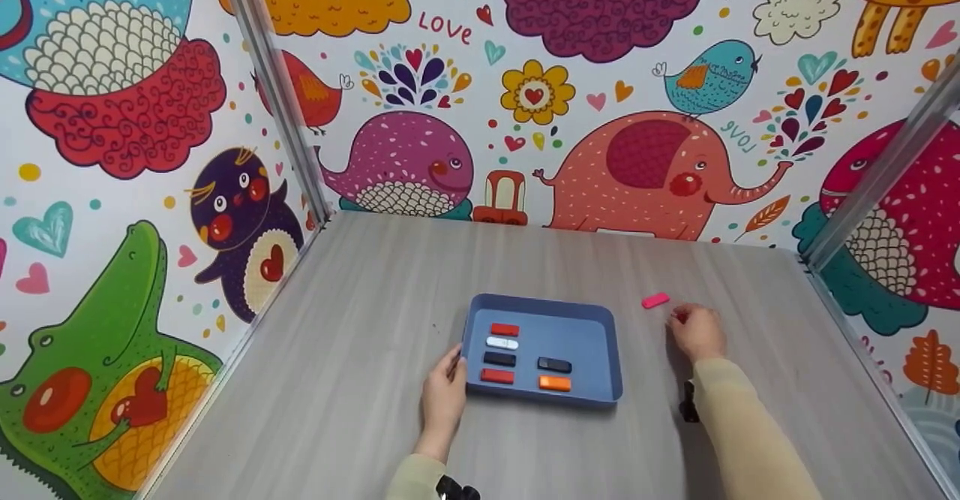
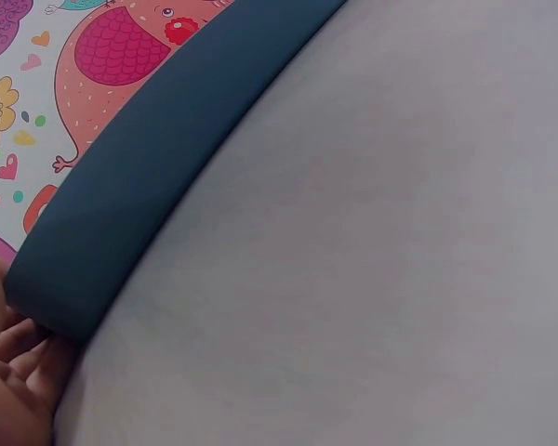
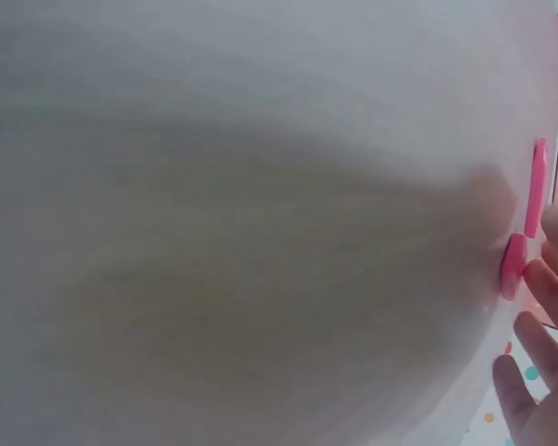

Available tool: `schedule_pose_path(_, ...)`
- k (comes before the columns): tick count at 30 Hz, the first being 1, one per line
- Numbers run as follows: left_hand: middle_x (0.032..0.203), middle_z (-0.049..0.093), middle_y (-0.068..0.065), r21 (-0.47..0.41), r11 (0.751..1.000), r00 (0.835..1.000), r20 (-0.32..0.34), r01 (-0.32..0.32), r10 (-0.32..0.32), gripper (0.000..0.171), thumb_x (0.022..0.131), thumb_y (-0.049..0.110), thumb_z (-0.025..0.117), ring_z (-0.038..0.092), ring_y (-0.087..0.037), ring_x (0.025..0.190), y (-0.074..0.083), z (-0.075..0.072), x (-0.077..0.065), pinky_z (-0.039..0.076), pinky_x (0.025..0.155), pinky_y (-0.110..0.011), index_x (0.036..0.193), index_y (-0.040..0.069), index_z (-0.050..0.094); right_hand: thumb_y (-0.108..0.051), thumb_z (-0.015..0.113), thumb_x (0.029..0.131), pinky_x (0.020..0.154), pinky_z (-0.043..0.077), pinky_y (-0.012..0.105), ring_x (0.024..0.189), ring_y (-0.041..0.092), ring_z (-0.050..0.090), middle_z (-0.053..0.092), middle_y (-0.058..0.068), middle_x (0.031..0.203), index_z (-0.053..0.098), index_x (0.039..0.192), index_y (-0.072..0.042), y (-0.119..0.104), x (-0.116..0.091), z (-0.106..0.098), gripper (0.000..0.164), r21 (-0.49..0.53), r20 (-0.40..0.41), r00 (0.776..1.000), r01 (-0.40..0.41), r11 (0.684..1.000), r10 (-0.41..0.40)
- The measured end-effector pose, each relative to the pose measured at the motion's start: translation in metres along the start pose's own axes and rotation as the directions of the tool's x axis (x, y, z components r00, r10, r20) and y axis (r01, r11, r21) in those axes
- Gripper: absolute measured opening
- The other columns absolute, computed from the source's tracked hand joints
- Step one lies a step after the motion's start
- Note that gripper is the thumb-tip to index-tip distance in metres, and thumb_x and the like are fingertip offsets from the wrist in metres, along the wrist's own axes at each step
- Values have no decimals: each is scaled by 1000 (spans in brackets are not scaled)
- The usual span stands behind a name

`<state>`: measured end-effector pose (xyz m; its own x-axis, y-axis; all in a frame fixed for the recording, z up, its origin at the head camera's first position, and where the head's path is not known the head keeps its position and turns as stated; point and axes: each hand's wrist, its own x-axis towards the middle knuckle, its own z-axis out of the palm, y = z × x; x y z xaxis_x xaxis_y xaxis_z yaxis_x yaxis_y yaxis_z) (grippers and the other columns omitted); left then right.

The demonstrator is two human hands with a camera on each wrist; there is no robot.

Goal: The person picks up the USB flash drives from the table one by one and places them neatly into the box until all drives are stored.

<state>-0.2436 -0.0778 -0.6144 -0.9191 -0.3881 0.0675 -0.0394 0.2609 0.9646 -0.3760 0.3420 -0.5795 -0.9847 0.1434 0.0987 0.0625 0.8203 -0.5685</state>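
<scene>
My left hand [image 1: 444,399] grips the left wall of a shallow blue tray [image 1: 616,365]. In the left wrist view, its fingers [image 2: 39,367] curl under the tray's corner. Inside the tray lie capped USB sticks: two red, one white [image 1: 502,343] and one black [image 1: 499,359] in a left column, another black [image 1: 554,365] and an orange one [image 1: 555,384] to the right. Right of the tray, my right hand [image 1: 699,331] pinches a small reddish-pink USB stick [image 3: 513,267] low over the table, partly hidden by the fingers. A bright pink stick [image 1: 655,300] lies just beyond.
The grey wood-grain table [image 1: 352,320] is bounded by walls with cartoon prints at the back and sides. Metal posts [image 1: 274,87] stand at the corners. A black wrist device [image 1: 688,402] sits on the right wrist.
</scene>
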Motion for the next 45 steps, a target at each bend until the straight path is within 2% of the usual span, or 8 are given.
schedule_pose_path(5, 137, 67, -20, 3, 1000, 1000, 4, -4, 4, 34, 103, 13, 61, 65, -34, 128, -1, 0, 0, 55, 105, -47, 136, 3, 66, -8, 63, 97, 95, 50, 58, 107, 49, 60, 66, 35, 112, 67, 116, 13, 3, -3, 5, 29, 5, -126, 991, -39, 999, 40)
schedule_pose_path(7, 138, 66, -20, 4, 1000, 1000, 6, 3, -3, 34, 104, 14, 61, 64, -34, 129, -2, 1, 0, 54, 106, -47, 136, 3, 66, -10, 62, 97, 100, 45, 61, 112, 53, 55, 62, 38, 114, 65, 117, 16, 4, -5, 6, 34, -7, -142, 987, -79, 997, 77)
schedule_pose_path(13, 134, 69, -19, 24, 1000, 1000, -6, 0, 0, 34, 103, 14, 61, 67, -32, 125, -2, 2, -1, 55, 104, -47, 135, 3, 67, -19, 62, 99, 100, 42, 63, 113, 58, 46, 53, 43, 120, 61, 113, 19, 2, -5, 5, 41, -35, -61, 982, -179, 983, 177)
schedule_pose_path(18, 134, 69, -17, 39, 999, 1000, -9, 11, -11, 35, 103, 17, 60, 67, -31, 126, -2, 2, 0, 55, 105, -47, 135, 6, 68, -19, 64, 100, 100, 43, 63, 116, 56, 43, 49, 42, 125, 59, 121, 17, 0, -2, 3, 42, -37, -5, 980, -197, 980, 197)
schedule_pose_path(21, 135, 69, -17, 35, 999, 1000, -8, 16, -16, 35, 104, 16, 60, 66, -31, 127, -2, 2, 1, 55, 105, -46, 136, 6, 67, -17, 63, 100, 103, 43, 63, 119, 56, 43, 50, 41, 126, 59, 127, 16, 0, -1, 4, 43, -44, -1, 982, -188, 981, 188)
schedule_pose_path(28, 136, 68, -18, 22, 1000, 1000, -7, 21, -21, 35, 104, 15, 60, 65, -32, 127, -2, 1, 1, 55, 105, -46, 136, 5, 67, -17, 65, 100, 102, 42, 63, 119, 53, 44, 53, 38, 125, 63, 125, 14, -1, -3, 6, 40, -18, -4, 987, -158, 987, 158)
schedule_pose_path(37, 137, 68, -18, 31, 999, 1000, -3, 27, -27, 35, 103, 16, 60, 65, -31, 129, -1, 1, 1, 54, 106, -47, 136, 5, 67, -15, 71, 97, 92, 48, 55, 108, 45, 54, 63, 31, 113, 69, 118, 12, -3, -4, 11, 34, 28, -22, 996, -87, 996, 88)
schedule_pose_path(45, 133, 69, -22, 9, 999, 999, -17, -38, 38, 33, 102, 11, 61, 67, -34, 124, -3, 0, 2, 56, 103, -47, 132, 0, 68, -13, 71, 97, 79, 55, 49, 94, 41, 63, 66, 30, 104, 70, 110, 11, 0, -5, 12, 27, 20, -37, 999, -8, 1000, 9)
